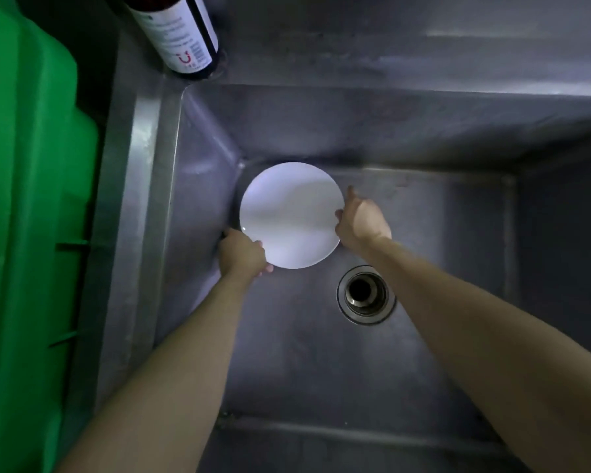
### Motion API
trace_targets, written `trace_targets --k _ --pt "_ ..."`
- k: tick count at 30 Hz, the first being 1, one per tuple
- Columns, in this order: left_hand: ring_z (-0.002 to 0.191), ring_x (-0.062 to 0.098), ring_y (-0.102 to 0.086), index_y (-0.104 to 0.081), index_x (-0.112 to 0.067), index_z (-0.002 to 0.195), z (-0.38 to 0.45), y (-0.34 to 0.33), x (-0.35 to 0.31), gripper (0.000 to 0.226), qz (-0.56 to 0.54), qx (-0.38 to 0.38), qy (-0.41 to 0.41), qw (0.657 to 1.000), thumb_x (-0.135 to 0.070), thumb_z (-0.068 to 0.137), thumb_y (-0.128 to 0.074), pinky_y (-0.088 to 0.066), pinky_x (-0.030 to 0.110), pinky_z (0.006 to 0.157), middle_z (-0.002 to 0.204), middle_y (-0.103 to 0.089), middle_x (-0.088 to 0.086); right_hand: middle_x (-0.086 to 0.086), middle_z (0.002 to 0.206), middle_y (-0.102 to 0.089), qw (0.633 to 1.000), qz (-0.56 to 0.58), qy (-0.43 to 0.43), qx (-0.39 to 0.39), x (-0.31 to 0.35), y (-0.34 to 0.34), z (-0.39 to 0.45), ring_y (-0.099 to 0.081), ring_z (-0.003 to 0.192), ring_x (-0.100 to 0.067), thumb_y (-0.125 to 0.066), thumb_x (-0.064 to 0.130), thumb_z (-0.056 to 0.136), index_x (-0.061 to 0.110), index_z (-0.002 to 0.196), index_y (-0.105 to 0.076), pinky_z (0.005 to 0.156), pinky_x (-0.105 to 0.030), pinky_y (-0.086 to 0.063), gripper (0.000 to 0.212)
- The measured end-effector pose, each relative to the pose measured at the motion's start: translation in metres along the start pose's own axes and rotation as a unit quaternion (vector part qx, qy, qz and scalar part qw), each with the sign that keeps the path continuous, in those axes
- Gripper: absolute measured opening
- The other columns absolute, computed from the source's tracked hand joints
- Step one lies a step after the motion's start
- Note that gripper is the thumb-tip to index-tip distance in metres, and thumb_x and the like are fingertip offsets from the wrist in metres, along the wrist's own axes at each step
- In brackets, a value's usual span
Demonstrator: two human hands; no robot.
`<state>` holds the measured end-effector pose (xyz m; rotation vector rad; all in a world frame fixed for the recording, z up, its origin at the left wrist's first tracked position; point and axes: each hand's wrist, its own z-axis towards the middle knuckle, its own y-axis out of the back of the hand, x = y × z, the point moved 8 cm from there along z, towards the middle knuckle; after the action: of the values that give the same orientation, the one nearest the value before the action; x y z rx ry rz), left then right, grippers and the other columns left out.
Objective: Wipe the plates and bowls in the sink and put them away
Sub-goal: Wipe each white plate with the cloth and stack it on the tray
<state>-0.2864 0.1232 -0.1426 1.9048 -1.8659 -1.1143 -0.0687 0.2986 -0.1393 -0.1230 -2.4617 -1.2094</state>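
Both hands grip white plate [289, 213] in sink [423, 353] far-left corner: left hand [242, 254] curled on near-left rim, right hand [360, 221] pinching right rim. Drain [365, 295] nearby.

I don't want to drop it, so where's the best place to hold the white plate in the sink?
Grip the white plate by its rim on opposite sides, as the left hand and right hand do now. It is broad, thin and smooth, so two opposed edge holds likely steady it best.
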Motion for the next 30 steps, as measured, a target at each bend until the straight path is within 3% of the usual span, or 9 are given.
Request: trace_targets --k 3,8,12,16,18,19,21,26,30 --pt "0.034 0.012 -0.061 -0.053 0.002 0.123 0.000 -0.002 0.002 0.023 0.002 0.021 -0.006 1.000 -0.012 0.105 -0.059 -0.036 0.018 0.031 0.062 -0.075 0.011 -0.025 0.116 -0.071 1.000 0.006 -0.004 -0.005 0.000 0.006 0.000 -0.069 0.108 -0.045 -0.060 0.012 0.101 0.003 0.136 -0.045 0.072 -0.035 -0.043 0.039" --pt "0.045 0.015 -0.072 -0.046 -0.009 0.114 -0.033 0.008 -0.003 0.017 -0.043 0.017 -0.066 0.997 -0.011 0.106 -0.061 -0.041 0.018 0.035 0.107 -0.075 0.023 -0.021 0.096 -0.070 0.998 0.039 0.001 -0.043 -0.006 0.034 -0.033 -0.068 0.094 -0.046 -0.060 0.012 0.101 0.005 0.122 -0.050 0.067 -0.036 -0.038 0.024" --pt "0.052 0.020 -0.075 -0.039 -0.022 0.103 -0.091 0.042 -0.019 0.026 -0.080 -0.011 -0.151 0.985 -0.010 0.106 -0.061 -0.042 0.019 0.037 0.101 -0.073 0.013 -0.009 0.085 -0.065 0.988 0.096 -0.010 -0.120 -0.008 0.076 -0.093 -0.061 0.077 -0.039 -0.057 0.016 0.104 0.012 0.111 -0.051 0.064 -0.039 -0.037 0.011" --pt "0.052 0.016 -0.074 -0.038 -0.027 0.099 -0.159 0.097 -0.036 0.029 -0.107 -0.037 -0.249 0.962 -0.013 0.106 -0.063 -0.054 0.033 0.049 0.084 -0.075 0.004 0.006 0.085 -0.068 0.961 0.198 0.006 -0.191 0.014 0.135 -0.178 -0.071 0.071 -0.032 -0.058 0.021 0.101 0.035 0.097 -0.046 0.066 -0.049 -0.058 0.018" --pt "0.053 0.007 -0.073 -0.042 -0.024 0.102 -0.199 0.132 -0.044 0.025 -0.119 -0.049 -0.293 0.947 -0.014 0.107 -0.064 -0.052 0.025 0.049 0.080 -0.076 0.004 0.007 0.087 -0.070 0.947 0.229 0.027 -0.223 0.030 0.166 -0.227 -0.072 0.073 -0.032 -0.058 0.023 0.098 0.038 0.096 -0.048 0.070 -0.052 -0.060 0.018" --pt "0.054 0.002 -0.072 -0.044 -0.021 0.104 -0.220 0.152 -0.049 0.023 -0.119 -0.060 -0.323 0.937 -0.013 0.107 -0.066 -0.046 0.014 0.048 0.079 -0.076 0.004 0.006 0.088 -0.070 0.941 0.238 0.040 -0.236 0.041 0.182 -0.252 -0.072 0.075 -0.034 -0.057 0.024 0.097 0.036 0.096 -0.048 0.070 -0.053 -0.060 0.015" --pt "0.057 -0.003 -0.071 -0.045 -0.015 0.108 -0.264 0.195 -0.060 0.024 -0.128 -0.082 -0.393 0.907 -0.011 0.106 -0.068 -0.044 0.009 0.053 0.077 -0.077 0.002 0.004 0.090 -0.069 0.926 0.267 0.055 -0.263 0.062 0.212 -0.303 -0.074 0.077 -0.032 -0.058 0.023 0.098 0.031 0.095 -0.048 0.069 -0.055 -0.060 0.013" --pt "0.066 0.010 -0.078 -0.046 -0.024 0.109 -0.348 0.284 -0.085 0.023 -0.121 -0.118 -0.538 0.826 -0.028 0.105 -0.068 -0.060 0.041 0.066 0.077 -0.078 -0.003 0.002 0.093 -0.071 0.876 0.330 0.096 -0.337 0.100 0.275 -0.406 -0.078 0.069 -0.013 -0.060 0.018 0.107 0.020 0.104 -0.056 0.071 -0.049 -0.065 0.006" --pt "0.076 0.028 -0.081 -0.056 -0.011 0.118 -0.427 0.327 -0.103 0.041 -0.090 -0.172 -0.634 0.749 -0.050 0.107 -0.061 -0.061 0.046 0.061 0.081 -0.079 0.006 0.001 0.096 -0.073 0.854 0.351 0.104 -0.368 0.116 0.308 -0.449 -0.078 0.067 -0.013 -0.058 0.017 0.108 0.021 0.106 -0.055 0.075 -0.050 -0.065 0.005"
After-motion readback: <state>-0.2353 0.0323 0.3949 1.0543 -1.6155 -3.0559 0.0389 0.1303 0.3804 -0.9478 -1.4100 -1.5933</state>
